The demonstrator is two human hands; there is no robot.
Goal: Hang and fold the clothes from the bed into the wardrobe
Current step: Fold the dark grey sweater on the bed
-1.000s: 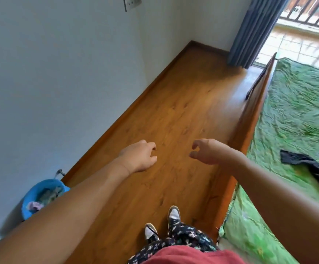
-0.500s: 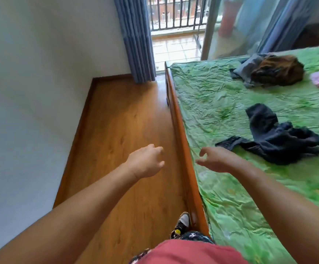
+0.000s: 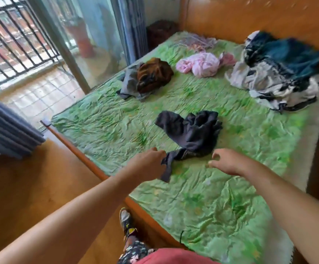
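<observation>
You've turned to face the bed (image 3: 107,130). Your left hand (image 3: 147,164) curls against the near end of the dark garment (image 3: 191,134) lying there, grip unclear; your right hand (image 3: 229,162) hovers relaxed, empty.

The bed sheet (image 3: 116,130) is bright green with paler yellowish and white blotches. On it are a dark navy garment (image 3: 191,134), a brown garment (image 3: 153,75) with darker streaks, a grey garment (image 3: 128,84), a pale pink garment (image 3: 202,65) and a pile of clothes (image 3: 280,73) in white, black and teal. The bed frame (image 3: 75,147), headboard (image 3: 250,18) and floor (image 3: 31,187) are orange-brown wood. The curtain (image 3: 6,128) is blue-grey. The trousers (image 3: 136,250) are dark with a pale floral print, and the top (image 3: 174,258) is red.
</observation>
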